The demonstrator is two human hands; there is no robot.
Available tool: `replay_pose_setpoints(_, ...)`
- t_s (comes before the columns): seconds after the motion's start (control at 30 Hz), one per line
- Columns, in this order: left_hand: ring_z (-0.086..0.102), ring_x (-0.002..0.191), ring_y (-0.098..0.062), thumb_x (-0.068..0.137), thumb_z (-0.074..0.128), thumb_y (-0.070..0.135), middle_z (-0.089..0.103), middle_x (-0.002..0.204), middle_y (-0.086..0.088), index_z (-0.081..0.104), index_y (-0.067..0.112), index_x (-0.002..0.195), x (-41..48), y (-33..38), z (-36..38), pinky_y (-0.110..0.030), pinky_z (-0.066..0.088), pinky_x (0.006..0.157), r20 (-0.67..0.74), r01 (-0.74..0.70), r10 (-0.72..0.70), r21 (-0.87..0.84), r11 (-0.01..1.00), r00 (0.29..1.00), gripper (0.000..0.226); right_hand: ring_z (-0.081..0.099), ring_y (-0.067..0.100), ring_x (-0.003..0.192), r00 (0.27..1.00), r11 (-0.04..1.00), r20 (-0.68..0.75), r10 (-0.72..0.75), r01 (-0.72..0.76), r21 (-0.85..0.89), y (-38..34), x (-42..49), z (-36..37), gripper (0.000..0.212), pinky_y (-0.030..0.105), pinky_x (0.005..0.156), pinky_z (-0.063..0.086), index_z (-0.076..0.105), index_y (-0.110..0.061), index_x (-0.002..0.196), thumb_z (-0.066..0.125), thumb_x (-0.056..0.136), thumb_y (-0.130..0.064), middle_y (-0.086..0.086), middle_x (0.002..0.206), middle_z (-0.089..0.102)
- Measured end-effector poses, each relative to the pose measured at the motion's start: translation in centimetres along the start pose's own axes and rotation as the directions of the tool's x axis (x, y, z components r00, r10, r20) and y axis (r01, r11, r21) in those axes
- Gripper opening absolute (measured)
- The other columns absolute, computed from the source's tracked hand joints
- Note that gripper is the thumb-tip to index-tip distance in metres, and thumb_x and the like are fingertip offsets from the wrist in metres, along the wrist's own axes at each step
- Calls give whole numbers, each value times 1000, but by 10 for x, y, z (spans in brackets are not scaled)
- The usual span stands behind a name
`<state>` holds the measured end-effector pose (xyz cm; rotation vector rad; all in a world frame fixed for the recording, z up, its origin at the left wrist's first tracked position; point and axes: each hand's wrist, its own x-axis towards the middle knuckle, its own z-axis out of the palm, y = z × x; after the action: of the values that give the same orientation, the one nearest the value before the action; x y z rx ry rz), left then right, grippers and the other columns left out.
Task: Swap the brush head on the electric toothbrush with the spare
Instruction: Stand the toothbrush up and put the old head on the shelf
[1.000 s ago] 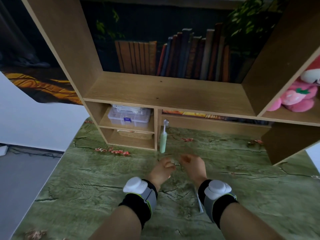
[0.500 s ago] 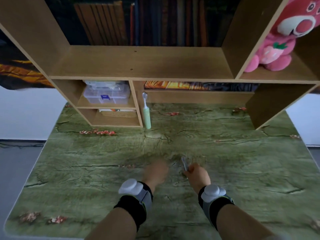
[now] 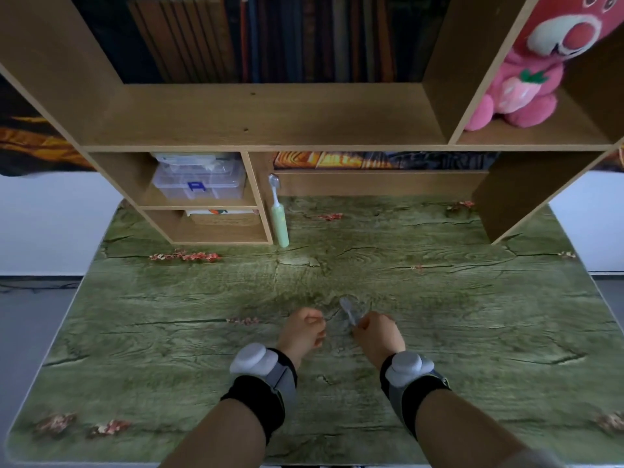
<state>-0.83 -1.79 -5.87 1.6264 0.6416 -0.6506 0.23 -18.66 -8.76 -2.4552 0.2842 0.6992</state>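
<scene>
A pale green electric toothbrush stands upright at the back of the table, leaning against the shelf divider, with a white brush head on top. My right hand is closed on a small clear spare brush head that sticks up and away from my fingers. Just to the left, my left hand is curled into a loose fist with nothing visible in it. Both hands hover low over the middle of the table, well in front of the toothbrush.
A wooden shelf unit spans the back of the green wood-print table. Its left cubbies hold clear plastic boxes and a cardboard box. A pink plush toy sits upper right. Books line the top.
The view tilted down and my hands drew back toward me. My right hand now holds the spare brush head, which was not seen a second ago.
</scene>
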Motion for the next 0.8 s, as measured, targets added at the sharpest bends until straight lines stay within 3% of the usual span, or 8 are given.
replay_pose_setpoints(0.1,64,82,-24,90,56,14,64,89,-5,53,7,120,-4,16,-5,-37,53,75,-13,-85,86,77,993,996,31,51,22,54,997,996,-34,-68,70,57,-10,-8,-11,22,27,47,34,50,-19,65,55,86,-21,3,62,57)
replay_pose_setpoints(0.2,62,104,-33,85,64,17,60,115,-5,48,9,129,-9,41,-10,-46,52,91,-33,-201,210,170,965,977,47,59,26,66,981,982,-70,-181,184,49,-27,-12,-28,13,29,54,40,54,-19,72,56,85,-20,5,71,64)
replay_pose_setpoints(0.27,59,112,-30,84,67,20,52,117,3,46,13,131,-15,60,-14,-47,50,96,-35,-286,300,214,934,953,52,60,25,68,962,963,-84,-258,263,52,-41,-14,-43,11,30,56,42,54,-21,73,57,84,-19,3,71,64)
replay_pose_setpoints(0.4,66,95,-21,84,67,16,66,112,-4,60,14,117,-22,97,-28,-39,57,82,-19,-422,437,224,879,899,34,56,21,64,911,913,-86,-404,407,17,-69,-16,-78,15,29,54,39,53,-21,70,57,85,-20,-1,67,59)
replay_pose_setpoints(0.5,68,81,-20,80,71,10,72,102,-11,69,6,105,-30,124,-44,-39,58,79,-60,-516,542,235,824,838,26,58,20,67,871,878,-118,-478,479,-20,-93,-17,-114,10,29,58,41,63,-15,78,59,87,-18,1,73,63)
replay_pose_setpoints(0.63,68,91,-24,76,74,10,73,101,-13,72,7,100,-42,175,-67,-43,55,88,-78,-635,677,284,719,732,24,63,20,82,774,809,-244,-584,580,-93,-131,-19,-165,12,25,66,41,70,-14,93,60,86,-13,5,90,71)
replay_pose_setpoints(0.73,67,84,-14,76,74,16,73,95,-2,73,16,94,-48,216,-82,-29,54,78,-102,-710,761,297,638,641,18,59,16,84,694,770,-369,-618,629,-107,-160,-16,-199,17,23,71,40,72,-13,95,61,83,-6,2,93,68)
replay_pose_setpoints(0.8,64,77,-7,75,75,16,72,87,3,73,19,90,-49,241,-88,-17,49,69,-116,-752,807,305,584,580,15,55,10,77,670,763,-425,-608,642,-80,-177,-11,-219,16,20,66,38,72,-14,93,63,83,-6,-6,86,62)
